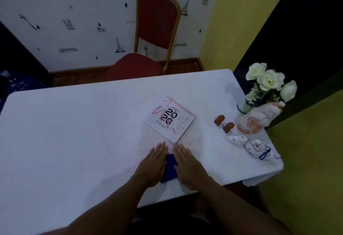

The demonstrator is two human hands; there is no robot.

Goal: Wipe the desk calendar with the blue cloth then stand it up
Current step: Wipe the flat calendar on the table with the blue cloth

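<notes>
Both hands lie flat, fingers extended, holding nothing: left hand (pixel 155 164), right hand (pixel 186 166). Folded dark-blue cloth (pixel 170 168) lies between them. White 2026 desk calendar (pixel 171 120) lies flat just beyond fingertips. Recommend gripping cloth first.

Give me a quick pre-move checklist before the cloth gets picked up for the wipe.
1. Blue cloth within reach, lying between both hands: ok.
2. Left hand free, flat, fingers extended: ok.
3. Right hand free, flat on the table: ok.
4. Desk calendar lying flat, cover up, unobstructed: ok.
5. Clearance from the two brown figurines and ceramic ornaments on the right: ok, they are apart from the calendar.
6. Calendar surface dirt or dust: cannot tell.
</notes>
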